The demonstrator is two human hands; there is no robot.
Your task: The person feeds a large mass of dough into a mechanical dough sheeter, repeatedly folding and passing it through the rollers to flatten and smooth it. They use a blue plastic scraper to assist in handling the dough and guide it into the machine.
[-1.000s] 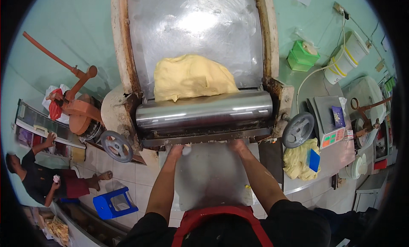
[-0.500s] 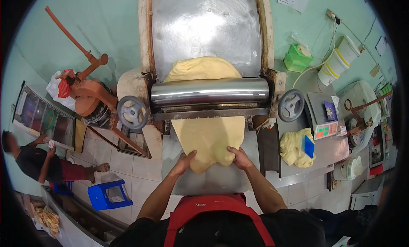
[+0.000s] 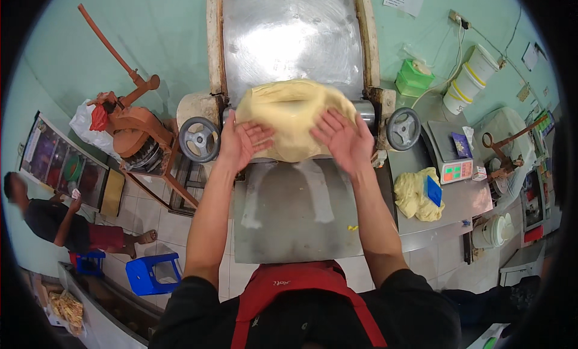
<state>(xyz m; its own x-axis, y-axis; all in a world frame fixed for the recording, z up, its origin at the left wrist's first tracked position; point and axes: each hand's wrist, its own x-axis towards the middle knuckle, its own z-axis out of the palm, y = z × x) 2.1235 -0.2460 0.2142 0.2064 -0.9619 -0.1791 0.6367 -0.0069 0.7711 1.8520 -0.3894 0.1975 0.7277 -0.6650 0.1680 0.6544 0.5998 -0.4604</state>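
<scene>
The fingers of the left hand (image 3: 242,143) and right hand (image 3: 351,140) are spread, closed on nothing; whether the dough (image 3: 295,123) is touched cannot be told through the blur. The dough is seen over the steel roller (image 3: 366,111), at the lower edge of the steel slope (image 3: 289,42). It seems partly flattened, its smoothing unfinished. Near the left edge of the counter (image 3: 415,233), a second dough lump (image 3: 410,197) is left unrolled.
</scene>
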